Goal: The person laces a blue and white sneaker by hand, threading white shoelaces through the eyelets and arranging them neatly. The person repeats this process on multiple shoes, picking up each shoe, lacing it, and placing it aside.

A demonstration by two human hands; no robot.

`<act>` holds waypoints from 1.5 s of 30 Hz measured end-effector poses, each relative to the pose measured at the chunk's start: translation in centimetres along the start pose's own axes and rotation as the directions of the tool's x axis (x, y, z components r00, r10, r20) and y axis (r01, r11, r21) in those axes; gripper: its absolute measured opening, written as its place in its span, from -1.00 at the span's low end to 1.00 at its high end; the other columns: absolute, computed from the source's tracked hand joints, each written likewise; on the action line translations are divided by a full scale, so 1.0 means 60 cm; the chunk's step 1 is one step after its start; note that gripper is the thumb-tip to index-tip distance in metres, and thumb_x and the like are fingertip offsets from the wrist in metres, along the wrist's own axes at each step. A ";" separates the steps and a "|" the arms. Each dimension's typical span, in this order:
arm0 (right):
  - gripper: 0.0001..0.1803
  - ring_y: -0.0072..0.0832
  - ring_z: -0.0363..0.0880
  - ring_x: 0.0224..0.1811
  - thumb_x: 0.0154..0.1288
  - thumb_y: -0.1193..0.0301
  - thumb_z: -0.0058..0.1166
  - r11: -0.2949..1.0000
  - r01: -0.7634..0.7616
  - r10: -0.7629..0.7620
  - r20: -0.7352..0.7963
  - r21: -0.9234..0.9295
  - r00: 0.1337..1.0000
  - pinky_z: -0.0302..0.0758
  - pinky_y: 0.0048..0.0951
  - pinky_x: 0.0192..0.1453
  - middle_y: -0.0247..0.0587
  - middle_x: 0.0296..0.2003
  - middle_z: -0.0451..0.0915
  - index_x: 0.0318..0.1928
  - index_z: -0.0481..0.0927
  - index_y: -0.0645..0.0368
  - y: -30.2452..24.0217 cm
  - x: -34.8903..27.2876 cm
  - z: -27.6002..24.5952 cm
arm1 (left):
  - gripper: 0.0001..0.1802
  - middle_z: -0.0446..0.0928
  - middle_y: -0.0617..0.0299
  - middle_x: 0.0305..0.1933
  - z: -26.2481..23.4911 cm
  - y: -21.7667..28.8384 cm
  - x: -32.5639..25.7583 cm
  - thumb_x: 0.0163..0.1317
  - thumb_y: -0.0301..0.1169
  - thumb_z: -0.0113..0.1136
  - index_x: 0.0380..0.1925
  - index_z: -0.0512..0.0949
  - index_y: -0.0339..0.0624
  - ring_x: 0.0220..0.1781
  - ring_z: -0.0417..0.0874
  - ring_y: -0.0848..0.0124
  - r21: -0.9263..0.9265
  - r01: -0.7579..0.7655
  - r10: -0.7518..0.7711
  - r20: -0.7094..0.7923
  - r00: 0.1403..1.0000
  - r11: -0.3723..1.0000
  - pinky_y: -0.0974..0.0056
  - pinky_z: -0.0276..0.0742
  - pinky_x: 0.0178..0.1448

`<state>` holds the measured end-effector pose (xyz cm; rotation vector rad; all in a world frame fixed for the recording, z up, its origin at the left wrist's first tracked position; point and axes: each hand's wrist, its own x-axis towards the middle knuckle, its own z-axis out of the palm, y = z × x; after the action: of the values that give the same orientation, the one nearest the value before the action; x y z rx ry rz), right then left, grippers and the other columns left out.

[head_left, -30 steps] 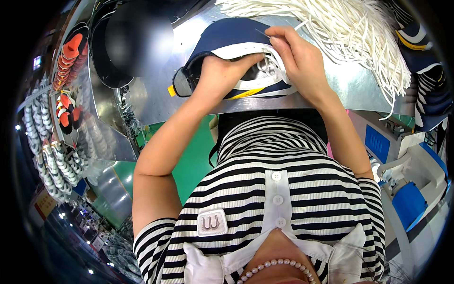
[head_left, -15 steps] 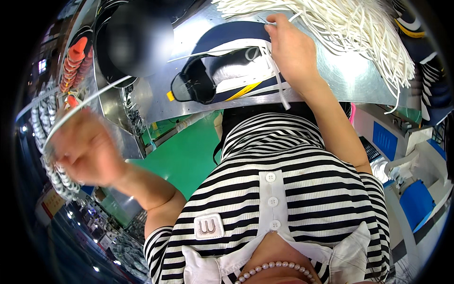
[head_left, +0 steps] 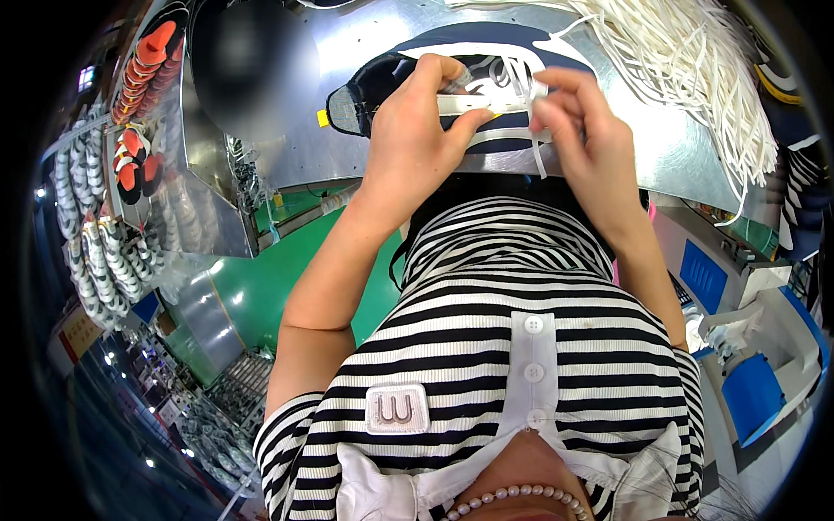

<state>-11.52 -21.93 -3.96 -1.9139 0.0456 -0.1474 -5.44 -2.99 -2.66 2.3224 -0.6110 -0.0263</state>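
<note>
— Left hand [head_left: 415,139]?
— Clamped on the shoe [head_left: 452,87], which lies on the metal table [head_left: 660,148].
— Right hand [head_left: 584,139]?
— Fingers pinched on a white lace [head_left: 486,104] across the shoe, laces pile [head_left: 695,61] beside.

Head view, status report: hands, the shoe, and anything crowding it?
Left hand flat on navy shoe, pinning it. Right hand pinching white lace across the shoe. Loose lace pile close on the right, metal table underneath.
</note>
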 end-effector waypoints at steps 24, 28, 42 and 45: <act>-0.73 -0.09 0.67 -0.43 0.30 0.40 0.18 0.964 0.029 0.015 0.166 -0.264 0.986 0.53 -0.14 -0.34 -0.04 -0.52 0.63 -0.09 0.40 0.19 -0.005 0.017 0.026 | -0.40 0.65 0.05 -0.34 0.018 -0.026 -0.026 0.05 -0.48 0.49 0.07 0.41 -0.29 -0.40 0.70 0.17 0.147 -0.330 0.342 -0.066 0.938 0.933 0.24 0.57 -0.35; -0.79 -0.28 0.65 -0.43 0.21 0.44 0.25 0.937 0.014 0.042 0.152 -0.349 0.988 0.49 -0.33 -0.39 -0.17 -0.42 0.67 -0.15 0.56 0.14 -0.048 0.017 -0.041 | -0.45 0.60 0.10 -0.33 0.026 -0.032 -0.038 -0.01 -0.47 0.54 -0.07 0.41 -0.27 -0.40 0.68 0.19 0.154 -0.386 0.404 -0.113 0.908 0.910 0.23 0.55 -0.36; -0.80 -0.44 0.65 -0.27 0.32 0.48 0.15 0.998 0.035 -0.015 0.328 -0.053 0.945 0.56 -0.45 -0.15 -0.22 -0.30 0.69 -0.06 0.63 0.23 -0.025 0.062 0.001 | -0.54 0.54 0.18 -0.41 0.015 -0.035 -0.037 -0.01 -0.50 0.52 -0.18 0.42 -0.21 -0.51 0.55 0.23 0.045 -0.507 0.509 -0.073 0.858 0.861 0.20 0.43 -0.43; -0.79 -0.57 0.65 -0.10 0.32 0.56 0.17 0.986 0.127 -0.137 0.090 0.109 0.986 0.59 -0.54 0.04 -0.27 -0.16 0.71 -0.04 0.65 0.22 -0.054 0.091 -0.047 | -0.52 0.57 0.13 -0.40 0.006 -0.033 -0.038 0.00 -0.49 0.52 -0.15 0.42 -0.24 -0.47 0.60 0.19 0.035 -0.435 0.435 -0.001 0.900 0.900 0.20 0.48 -0.39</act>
<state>-6.61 -24.04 0.44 -1.8181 -0.1524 -0.1425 -6.72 -1.00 -4.59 2.1648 -1.1210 0.2049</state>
